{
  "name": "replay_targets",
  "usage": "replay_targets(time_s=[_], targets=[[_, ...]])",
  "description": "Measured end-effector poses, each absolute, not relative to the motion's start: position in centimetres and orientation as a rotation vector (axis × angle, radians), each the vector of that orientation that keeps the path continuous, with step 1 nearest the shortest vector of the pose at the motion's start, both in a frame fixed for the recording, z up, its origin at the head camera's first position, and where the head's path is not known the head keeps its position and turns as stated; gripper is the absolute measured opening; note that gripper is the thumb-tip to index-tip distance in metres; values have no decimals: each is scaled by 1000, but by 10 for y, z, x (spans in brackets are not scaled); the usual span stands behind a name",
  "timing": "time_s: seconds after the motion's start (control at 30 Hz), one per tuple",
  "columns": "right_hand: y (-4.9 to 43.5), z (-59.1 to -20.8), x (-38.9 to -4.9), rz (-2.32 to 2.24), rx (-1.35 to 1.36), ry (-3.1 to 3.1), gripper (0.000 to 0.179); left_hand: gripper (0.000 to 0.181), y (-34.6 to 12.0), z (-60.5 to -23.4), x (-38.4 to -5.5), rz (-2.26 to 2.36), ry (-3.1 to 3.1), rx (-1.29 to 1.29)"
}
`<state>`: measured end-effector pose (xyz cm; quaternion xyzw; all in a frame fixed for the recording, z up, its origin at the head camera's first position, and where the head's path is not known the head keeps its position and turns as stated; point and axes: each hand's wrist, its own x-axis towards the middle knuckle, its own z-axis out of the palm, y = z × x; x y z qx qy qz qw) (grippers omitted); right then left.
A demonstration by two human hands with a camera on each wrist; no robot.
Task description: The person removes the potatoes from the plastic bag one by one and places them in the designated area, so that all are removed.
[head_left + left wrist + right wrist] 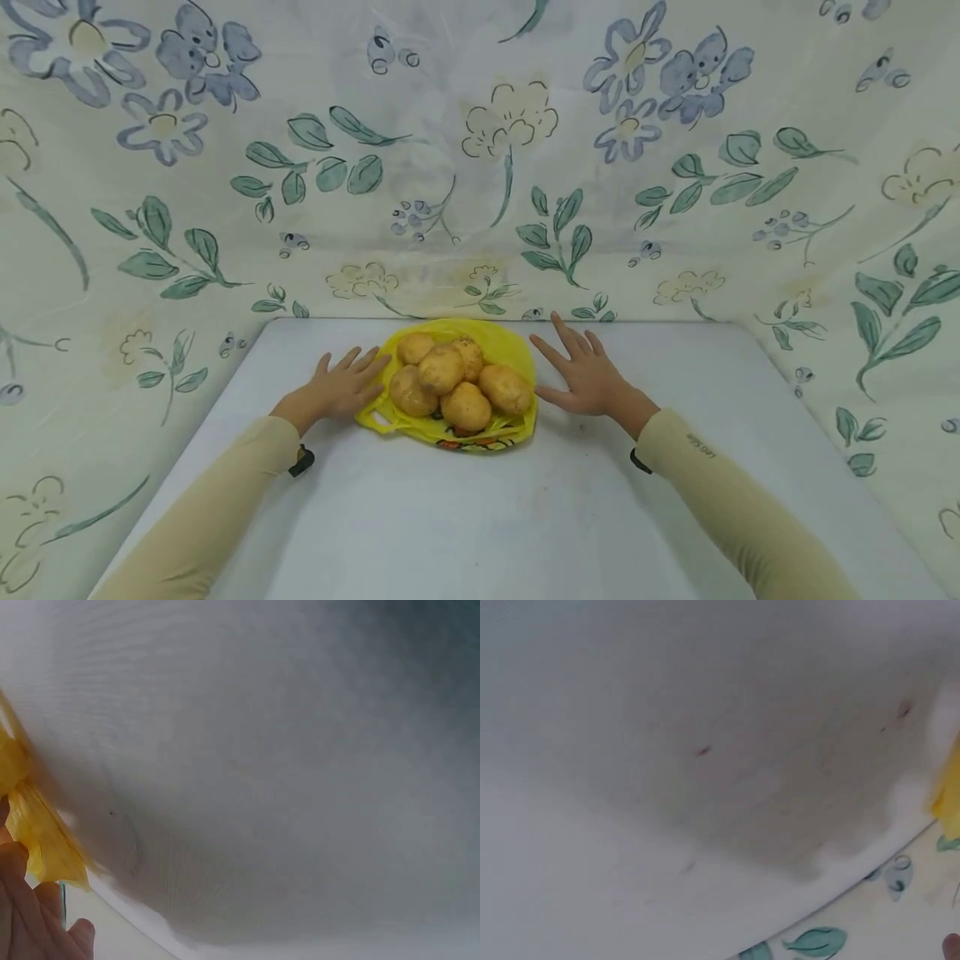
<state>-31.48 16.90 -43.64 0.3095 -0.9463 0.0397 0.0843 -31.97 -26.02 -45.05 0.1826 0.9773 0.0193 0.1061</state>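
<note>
Several potatoes (442, 369) lie heaped on a yellow plastic bag (495, 335) near the far edge of the table. To the left of the bag is my left hand (341, 390), its fingers spread and the fingertips right at the bag's edge. My right hand (585, 379) hovers on the other side with fingers spread, the thumb tip close to the bag. In the left wrist view, the yellow bag (45, 840) shows beside the fingers (37, 919). Only a corner of the bag (950, 795) and one fingertip (952, 946) appear in the right wrist view.
The white table (480, 517) carries the bag and has small dark specks on it. Behind it and at both sides hangs a floral-patterned cloth (435, 250). A printed design and a loop handle (381, 421) show at the bag's near side.
</note>
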Motion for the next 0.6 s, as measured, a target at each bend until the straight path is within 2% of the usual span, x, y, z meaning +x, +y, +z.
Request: replay_targets(time_s=[0.3, 0.6], targets=[[146, -435, -310, 165, 1037, -2800, 82, 58, -253, -449, -315, 54, 2851, 641], [129, -443, -311, 135, 1133, -2805, 88, 60, -253, -451, -316, 72, 2743, 536]])
